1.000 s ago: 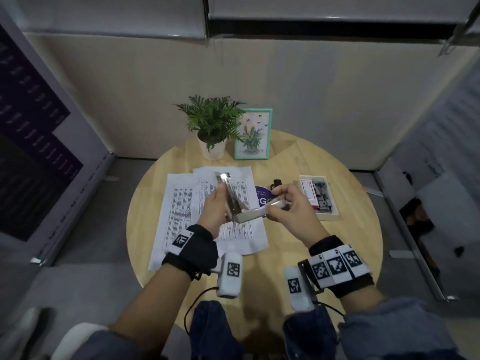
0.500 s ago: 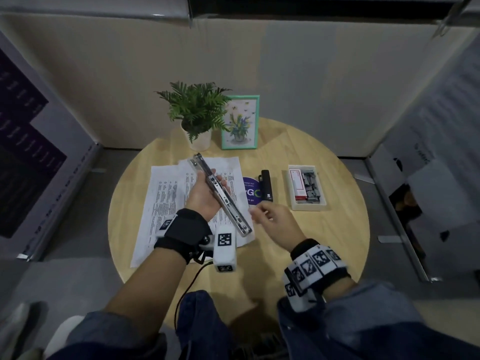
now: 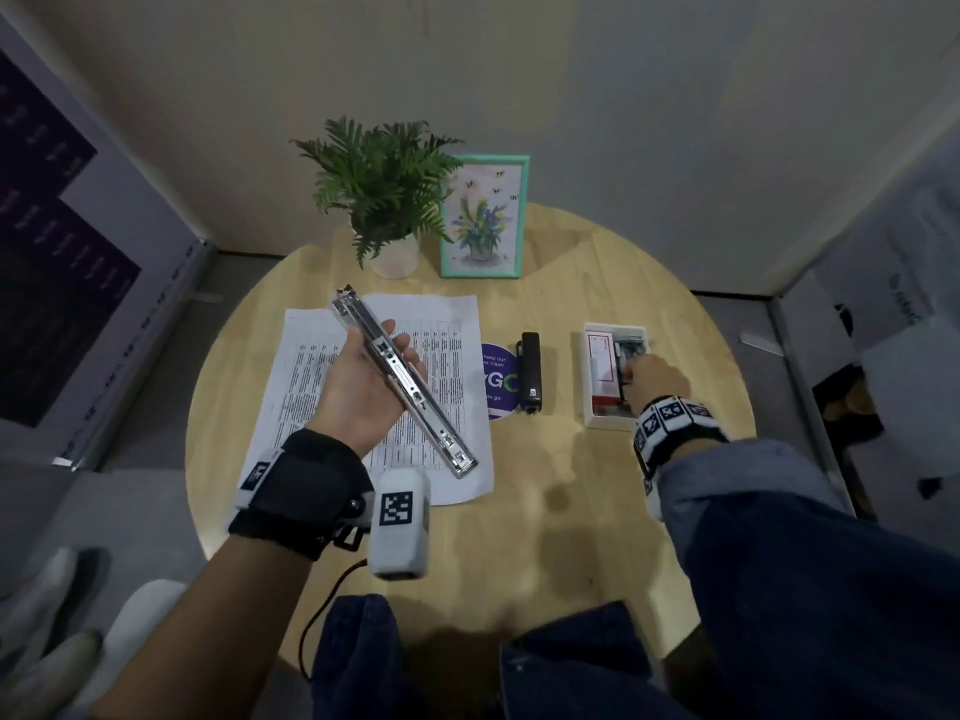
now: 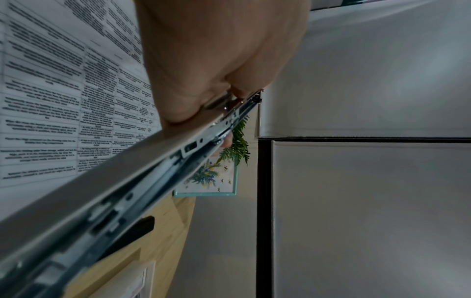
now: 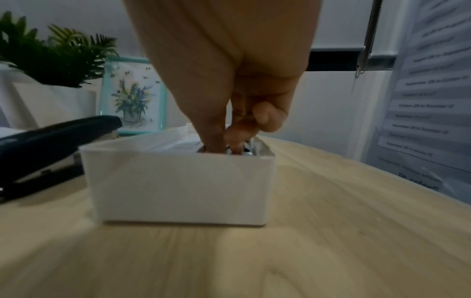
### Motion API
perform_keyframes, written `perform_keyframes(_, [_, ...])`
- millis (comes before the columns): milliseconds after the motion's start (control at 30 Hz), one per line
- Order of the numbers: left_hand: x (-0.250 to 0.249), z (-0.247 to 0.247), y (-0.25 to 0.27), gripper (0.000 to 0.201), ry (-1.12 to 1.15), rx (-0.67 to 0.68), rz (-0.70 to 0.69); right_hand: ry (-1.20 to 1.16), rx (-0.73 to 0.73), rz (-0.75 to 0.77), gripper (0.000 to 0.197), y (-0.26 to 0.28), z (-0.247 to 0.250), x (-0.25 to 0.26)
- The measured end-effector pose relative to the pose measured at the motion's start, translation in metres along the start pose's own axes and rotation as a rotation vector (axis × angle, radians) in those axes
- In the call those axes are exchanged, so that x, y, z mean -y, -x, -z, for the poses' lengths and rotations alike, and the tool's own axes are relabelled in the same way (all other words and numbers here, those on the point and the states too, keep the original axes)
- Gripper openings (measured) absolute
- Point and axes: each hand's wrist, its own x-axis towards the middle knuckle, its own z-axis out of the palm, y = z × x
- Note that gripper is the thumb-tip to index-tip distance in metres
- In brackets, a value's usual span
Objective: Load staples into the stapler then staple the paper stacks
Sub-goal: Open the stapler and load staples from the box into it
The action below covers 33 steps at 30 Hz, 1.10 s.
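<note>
My left hand (image 3: 363,387) lies palm up above the printed paper stacks (image 3: 311,366) and holds a long silver stapler (image 3: 405,387), folded out flat, its inner rail facing up. The left wrist view shows my fingers (image 4: 216,50) curled round that stapler (image 4: 153,181) over the papers (image 4: 51,100). My right hand (image 3: 649,379) reaches into the white box (image 3: 613,420) at the table's right. There the thumb and forefinger of my right hand (image 5: 224,141) dip behind the box wall (image 5: 178,185) and pinch at the metal staples (image 5: 251,150).
A black stapler (image 3: 530,371) lies shut between the papers and the box, beside a purple round sticker (image 3: 496,381). A potted plant (image 3: 384,189) and a framed flower picture (image 3: 483,215) stand at the back. The round wooden table (image 3: 571,511) is bare near me.
My right hand let go of the silver stapler's arm and moved right into the white box. The stapler went from half-open to flat in my left hand.
</note>
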Motion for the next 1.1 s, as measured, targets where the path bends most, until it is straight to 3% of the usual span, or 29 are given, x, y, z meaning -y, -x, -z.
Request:
perform_keyframes(100, [0.0, 0.003, -0.003, 0.036, 0.002, -0.006, 0.001, 0.045, -0.011, 0.072, 0.024, -0.005, -0.003, -0.004])
perform_keyframes(300, [0.01, -0.008, -0.003, 0.028, -0.017, -0.013, 0.017, 0.05, 0.015, 0.065, 0.02, -0.006, -0.005, -0.008])
perform_keyframes(467, [0.018, -0.02, 0.007, 0.041, -0.124, 0.018, 0.062, 0.072, 0.06, 0.063, 0.022, -0.002, -0.003, -0.007])
perform_keyframes(833, [0.018, -0.02, 0.024, 0.04, -0.146, 0.081, 0.104, -0.031, 0.126, 0.038, 0.02, 0.002, -0.007, -0.006])
perform_keyframes(967, [0.019, -0.015, 0.022, 0.046, -0.135, 0.085, 0.092, 0.027, 0.107, 0.086, 0.023, 0.005, -0.007, -0.007])
perform_keyframes(1100, [0.021, -0.012, 0.022, 0.035, -0.121, 0.097, 0.089, 0.041, 0.057, 0.152, 0.024, 0.009, -0.01, -0.014])
